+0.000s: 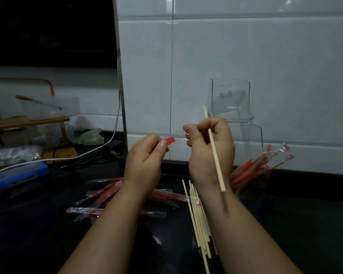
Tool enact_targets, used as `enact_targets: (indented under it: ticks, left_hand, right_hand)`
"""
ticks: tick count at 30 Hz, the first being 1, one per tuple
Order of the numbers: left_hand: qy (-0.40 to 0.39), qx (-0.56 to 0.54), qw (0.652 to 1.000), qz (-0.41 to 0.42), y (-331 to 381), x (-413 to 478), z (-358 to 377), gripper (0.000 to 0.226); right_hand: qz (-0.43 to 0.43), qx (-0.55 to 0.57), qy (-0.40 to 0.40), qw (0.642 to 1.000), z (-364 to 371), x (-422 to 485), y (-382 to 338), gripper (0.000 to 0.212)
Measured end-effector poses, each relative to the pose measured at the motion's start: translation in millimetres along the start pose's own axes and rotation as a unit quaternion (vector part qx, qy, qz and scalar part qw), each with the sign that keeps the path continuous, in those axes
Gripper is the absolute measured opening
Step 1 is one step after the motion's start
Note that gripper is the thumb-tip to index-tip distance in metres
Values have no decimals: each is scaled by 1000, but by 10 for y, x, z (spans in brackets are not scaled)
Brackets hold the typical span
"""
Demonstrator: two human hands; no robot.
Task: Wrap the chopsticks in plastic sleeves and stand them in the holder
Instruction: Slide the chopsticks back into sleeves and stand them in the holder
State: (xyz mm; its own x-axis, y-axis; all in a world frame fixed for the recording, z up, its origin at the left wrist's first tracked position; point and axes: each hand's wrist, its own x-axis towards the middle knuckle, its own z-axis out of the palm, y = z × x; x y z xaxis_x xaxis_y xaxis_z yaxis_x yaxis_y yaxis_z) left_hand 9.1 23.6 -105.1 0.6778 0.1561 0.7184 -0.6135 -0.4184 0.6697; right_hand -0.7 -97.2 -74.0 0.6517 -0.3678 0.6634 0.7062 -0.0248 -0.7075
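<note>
Gripping a pale wooden chopstick (216,161), right hand (210,147); left hand (145,155) pinches a red plastic sleeve (169,139), seemingly. Clear acrylic holder (262,185) part-filled — bare sticks (196,214) remain.

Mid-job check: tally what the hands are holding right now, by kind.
Chopstick: 1, bare, held in the right hand
Sleeve: 1, red, pinched by the left hand
Total: 2
</note>
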Motion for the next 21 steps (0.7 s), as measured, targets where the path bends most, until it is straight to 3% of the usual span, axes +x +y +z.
enact_targets:
  ticks: [4, 7, 10, 14, 21]
  left_hand:
    - [19, 83, 996, 24, -45, 36, -24, 30]
    - [53, 72, 996, -2, -58, 51, -33, 19]
    - [87, -41, 991, -98, -3, 67, -41, 13]
    - [113, -127, 958, -229, -57, 100, -65, 7]
    - [126, -187, 916, -331, -237, 129, -69, 3]
  right_hand:
    - [-29, -8, 9, 999, -31, -4, -30, 31]
    - [-36, -6, 19, 999, -29, -2, -39, 27]
    - [-12, -8, 3, 1000, 4, -6, -15, 35]
    - [26, -44, -53, 997, 26, -1, 65, 43]
    - [134, -68, -194, 969, 36, 5, 199, 35]
